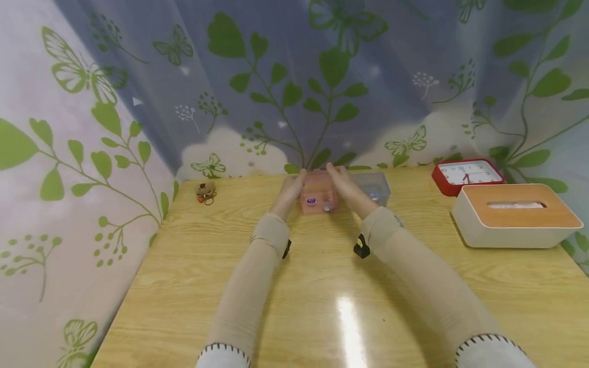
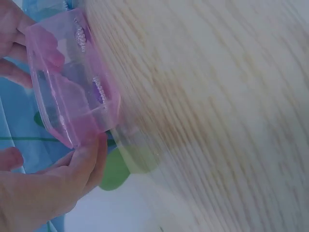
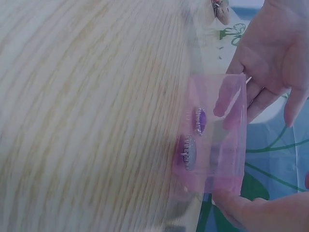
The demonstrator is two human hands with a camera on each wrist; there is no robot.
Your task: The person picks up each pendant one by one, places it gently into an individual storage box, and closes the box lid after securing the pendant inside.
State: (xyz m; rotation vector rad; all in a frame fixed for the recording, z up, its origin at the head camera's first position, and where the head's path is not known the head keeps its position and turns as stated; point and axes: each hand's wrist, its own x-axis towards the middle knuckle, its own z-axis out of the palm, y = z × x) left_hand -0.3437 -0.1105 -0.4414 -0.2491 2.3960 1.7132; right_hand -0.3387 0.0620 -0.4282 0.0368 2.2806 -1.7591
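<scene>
A see-through pink box [image 1: 317, 191] stands near the back of the wooden table, with two purple oval gems with beaded rims on its front. My left hand [image 1: 290, 191] rests its fingers on the box's left side, thumb apart from it, as the left wrist view shows. Against the right side lie the fingers of my right hand [image 1: 350, 191]. In the right wrist view both gems show on the pink box [image 3: 217, 164], between the two hands. A clear box [image 1: 375, 188] stands just beyond my right hand, partly hidden by it.
At the back left lies a small brown toy [image 1: 205, 190] with a loop. To the right, a red-framed clock [image 1: 469, 175] stands behind a white tissue box [image 1: 520, 217] with a wooden lid. A patterned curtain [image 1: 294, 76] hangs along the table's back edge.
</scene>
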